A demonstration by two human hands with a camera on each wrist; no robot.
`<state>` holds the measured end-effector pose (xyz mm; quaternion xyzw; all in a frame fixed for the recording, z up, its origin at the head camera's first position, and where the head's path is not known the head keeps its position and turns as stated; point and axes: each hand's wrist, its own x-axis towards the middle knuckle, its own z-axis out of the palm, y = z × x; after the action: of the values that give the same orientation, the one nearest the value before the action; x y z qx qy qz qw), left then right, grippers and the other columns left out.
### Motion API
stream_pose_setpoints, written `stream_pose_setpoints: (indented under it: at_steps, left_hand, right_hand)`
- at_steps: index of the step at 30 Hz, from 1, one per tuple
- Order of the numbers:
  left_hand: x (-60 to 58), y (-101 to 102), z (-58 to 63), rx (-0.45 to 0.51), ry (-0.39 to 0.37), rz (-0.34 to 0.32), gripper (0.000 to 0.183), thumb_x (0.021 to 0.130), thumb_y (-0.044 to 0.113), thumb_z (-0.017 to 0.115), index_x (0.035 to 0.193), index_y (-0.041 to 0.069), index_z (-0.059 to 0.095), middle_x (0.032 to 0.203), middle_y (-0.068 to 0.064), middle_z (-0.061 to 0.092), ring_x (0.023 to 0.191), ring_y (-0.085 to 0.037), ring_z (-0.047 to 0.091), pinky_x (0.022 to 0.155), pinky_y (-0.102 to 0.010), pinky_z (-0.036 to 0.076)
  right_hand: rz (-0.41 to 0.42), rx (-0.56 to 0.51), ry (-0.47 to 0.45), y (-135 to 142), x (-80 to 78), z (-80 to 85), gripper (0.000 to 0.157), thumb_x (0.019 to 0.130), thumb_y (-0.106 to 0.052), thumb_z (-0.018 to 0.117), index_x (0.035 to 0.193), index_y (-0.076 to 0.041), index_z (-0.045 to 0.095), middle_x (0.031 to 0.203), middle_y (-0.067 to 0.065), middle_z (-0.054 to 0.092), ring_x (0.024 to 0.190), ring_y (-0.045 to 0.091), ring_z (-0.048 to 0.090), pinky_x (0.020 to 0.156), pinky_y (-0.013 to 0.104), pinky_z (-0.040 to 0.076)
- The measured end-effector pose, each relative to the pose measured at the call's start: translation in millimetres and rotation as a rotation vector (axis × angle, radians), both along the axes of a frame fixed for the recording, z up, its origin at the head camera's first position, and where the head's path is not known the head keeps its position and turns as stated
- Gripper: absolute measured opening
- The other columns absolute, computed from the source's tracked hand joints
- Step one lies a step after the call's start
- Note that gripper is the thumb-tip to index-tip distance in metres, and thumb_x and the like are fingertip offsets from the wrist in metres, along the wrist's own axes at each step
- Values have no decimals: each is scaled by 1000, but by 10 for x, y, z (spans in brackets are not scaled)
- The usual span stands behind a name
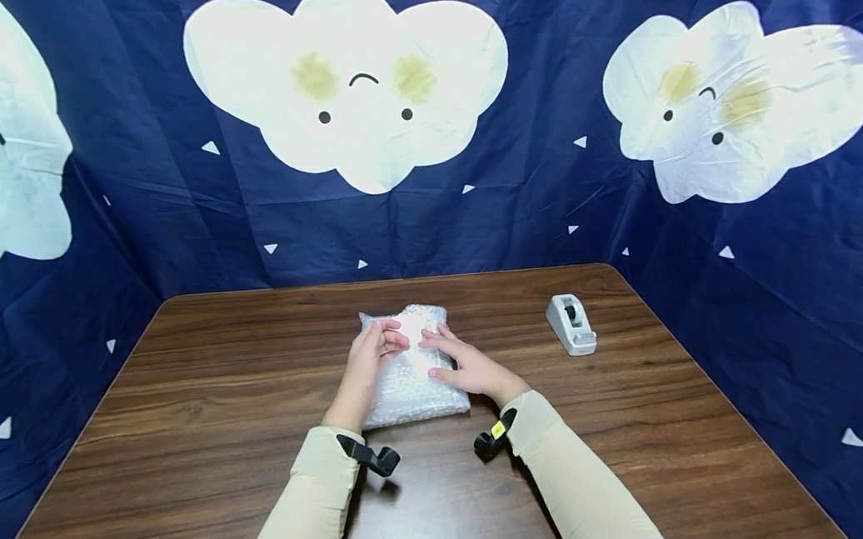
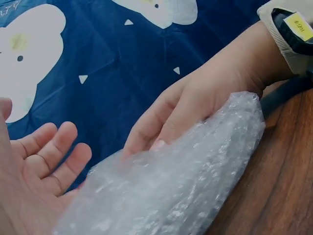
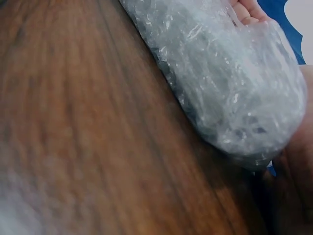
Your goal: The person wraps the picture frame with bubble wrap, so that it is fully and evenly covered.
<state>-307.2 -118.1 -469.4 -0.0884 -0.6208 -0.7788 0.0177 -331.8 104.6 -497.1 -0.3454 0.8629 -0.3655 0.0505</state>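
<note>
A flat package in clear bubble wrap [image 1: 415, 387] lies on the table in front of me, its far edge uneven. My left hand [image 1: 372, 353] is over its left side, fingers loosely bent and palm turned inward. In the left wrist view, nothing shows between the fingers [image 2: 54, 152] of that hand. From the right, my right hand [image 1: 472, 367] reaches over the wrap with thumb and fingers spread apart. Its fingertips touch the wrap in the left wrist view, partly hidden behind the plastic. The near side of the wrapped bundle [image 3: 220, 83] looks thick and rounded in the right wrist view.
A white tape dispenser [image 1: 572, 325] stands on the brown wooden table [image 1: 224, 418], to the right of the package. Blue cloth [image 1: 547, 203] with white clouds hangs behind the table and at both sides. Each wrist carries a black camera mount [image 1: 369, 456].
</note>
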Motion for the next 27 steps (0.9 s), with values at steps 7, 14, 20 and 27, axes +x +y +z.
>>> stream_pose_setpoints:
  at_steps: [7, 14, 20, 27]
  left_hand:
    - [-24, -175, 21, -94, 101, 69, 44, 111, 26, 37, 122, -12, 56, 113, -24, 67, 110, -27, 63, 106, -45, 43]
    - [-36, -339, -89, -549, 195, 65, 29, 105, 16, 53, 126, 2, 66, 141, -19, 57, 137, -37, 44, 113, -57, 32]
    - [-25, -394, -229, -846, 257, -45, 35, 98, 21, 65, 130, 7, 68, 163, -20, 29, 153, -44, 9, 115, -71, 16]
    - [-19, -420, -294, -918, 142, -129, 52, 96, 28, 69, 144, 13, 59, 169, -17, 1, 154, -41, -9, 115, -72, 10]
  right_hand:
    - [15, 2, 3, 1, -21, -20, 51, 101, -24, 63, 148, -9, 50, 164, 4, 31, 156, 28, 5, 123, 52, 14]
    - [9, 3, -22, 7, -25, -37, 51, 102, -27, 62, 150, -12, 49, 166, 0, 29, 156, 26, 3, 123, 54, 13]
    - [0, -2, -43, 3, -12, -24, 49, 104, -23, 58, 150, -12, 48, 166, -1, 27, 156, 24, 2, 122, 56, 14]
    - [14, -14, -43, 0, -8, -19, 46, 105, -20, 55, 149, -10, 48, 166, 2, 27, 156, 25, 1, 122, 57, 13]
